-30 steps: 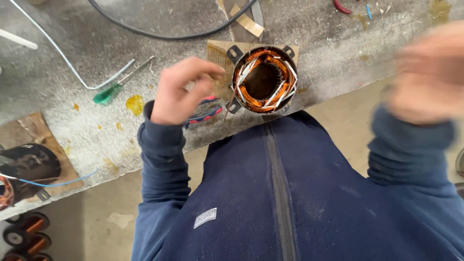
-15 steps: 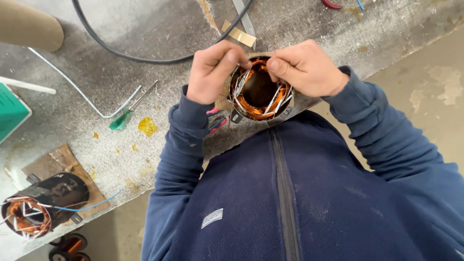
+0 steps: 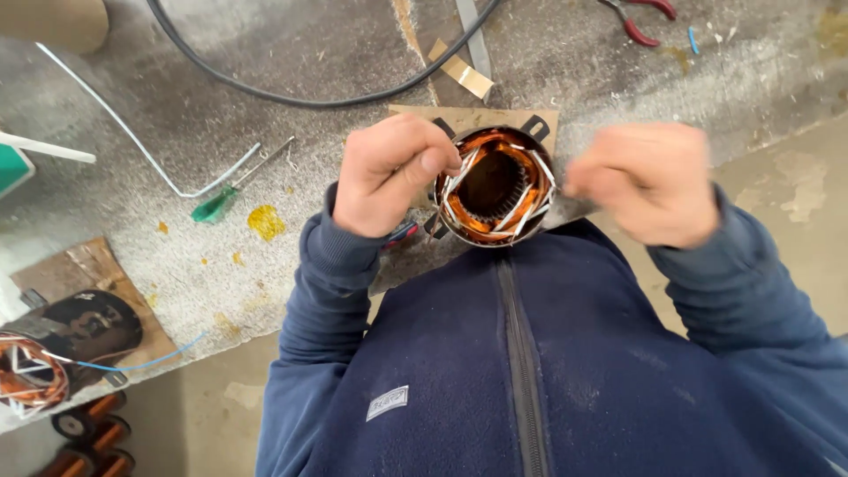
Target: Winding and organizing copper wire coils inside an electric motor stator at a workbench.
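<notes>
A round motor stator [image 3: 495, 187] with copper windings and white insulation strips stands on a piece of cardboard [image 3: 415, 115] at the workbench's near edge, close against my dark blue jacket. My left hand [image 3: 389, 172] grips its left rim, thumb pressed onto the windings. My right hand [image 3: 645, 181] hovers just right of the stator, blurred by motion, fingers curled; whether it holds anything is unclear.
A green-handled screwdriver [image 3: 216, 205], a bent white wire [image 3: 132, 141] and a black cable [image 3: 291, 93] lie on the grey bench. Red-handled pliers [image 3: 640, 22] lie at the back right. Another wound stator [image 3: 31, 380] and copper spools [image 3: 88, 433] are at the lower left.
One second ago my right hand was far out to the right; half a second ago it was on the stator's right rim, and it has now pulled away to the right. My left hand stays at the stator.
</notes>
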